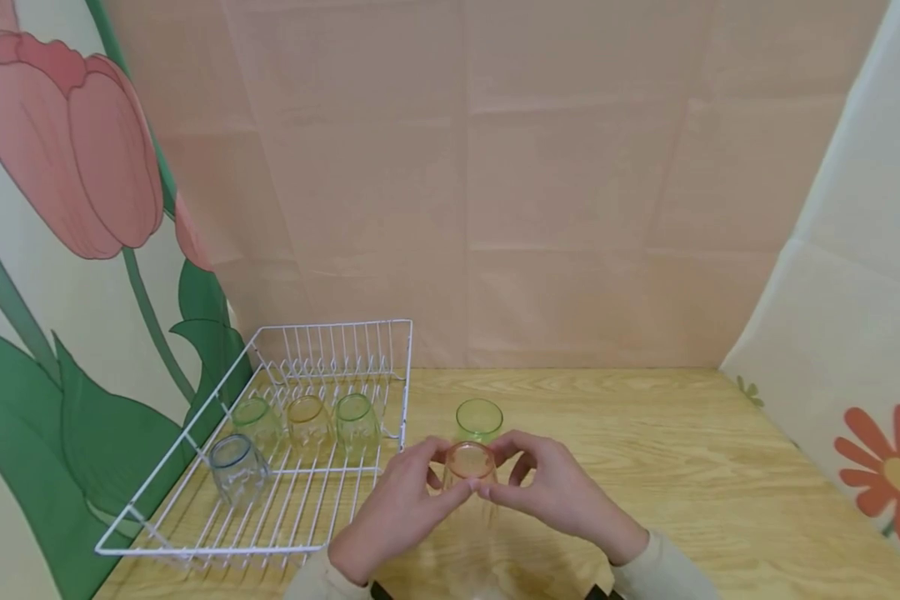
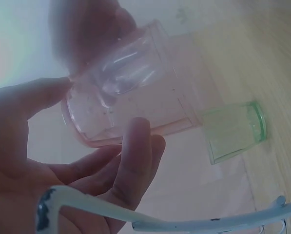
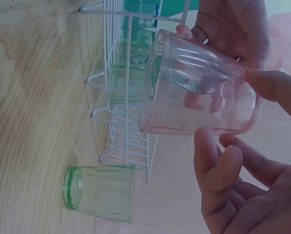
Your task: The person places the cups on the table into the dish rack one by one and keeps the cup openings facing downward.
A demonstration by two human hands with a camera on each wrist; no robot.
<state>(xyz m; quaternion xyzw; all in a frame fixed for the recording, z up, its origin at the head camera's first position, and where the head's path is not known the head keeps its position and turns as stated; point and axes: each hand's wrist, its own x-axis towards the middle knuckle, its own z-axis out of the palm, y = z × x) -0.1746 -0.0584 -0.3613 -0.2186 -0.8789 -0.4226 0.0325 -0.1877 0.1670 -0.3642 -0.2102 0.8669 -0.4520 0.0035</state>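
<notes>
Both hands hold a clear pink-tinted drinking glass (image 1: 470, 461) upright in front of the person. My left hand (image 1: 407, 502) pinches its left side between thumb and fingers. From the other side, my right hand (image 1: 557, 490) grips it likewise, and the two thumbs meet at the near side by the rim. In the right wrist view the pink glass (image 3: 203, 92) has its base above the wooden table. Just behind it a green glass (image 1: 480, 418) stands upright on the table, its lower part hidden by the hands and the pink glass.
To the left stands a white wire dish rack (image 1: 285, 550), its rim close to my left hand. Inside are a blue-rimmed glass (image 1: 238, 471), an amber glass (image 1: 309, 423) and two green glasses (image 1: 357, 427). The wooden table (image 1: 690, 467) extends right; a pink cloth (image 1: 555, 208) hangs behind.
</notes>
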